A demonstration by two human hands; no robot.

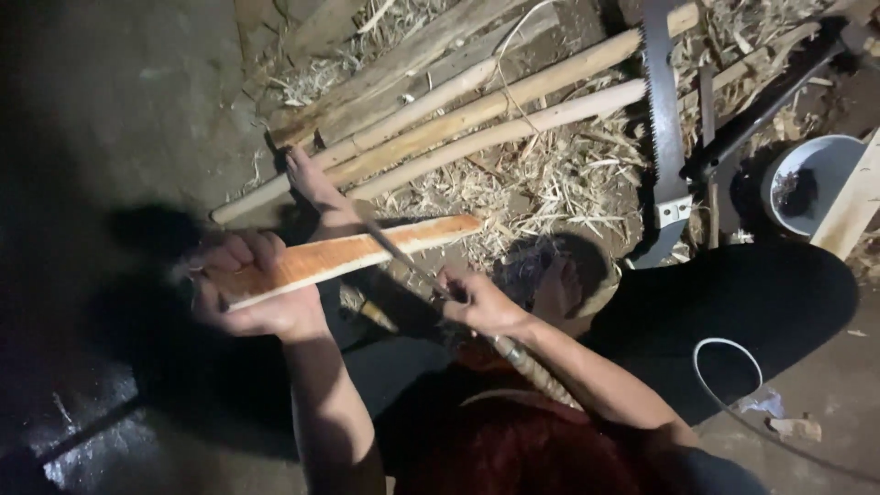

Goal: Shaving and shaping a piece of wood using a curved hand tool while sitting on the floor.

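While the left hand (261, 289) clamps its fingers around the near end of the orange-faced wooden slat (344, 258), the right hand (477, 302) grips a knife (403, 261) across it; one face looks shaved, peeled poles (477, 115) lie behind.

1. Bare forearms, no sleeves reaching the wrists, no gloves, watch or rings visible.
2. Left hand (252, 289) and right hand (477, 301) both uncovered, partly blurred.
3. Dark red garment (513, 440) over the torso, in shadow, with a pale curved seam or edge across it.
4. Dark trousers (770, 293) over the leg at right.
5. One bare foot (316, 188), without shoe or sock.
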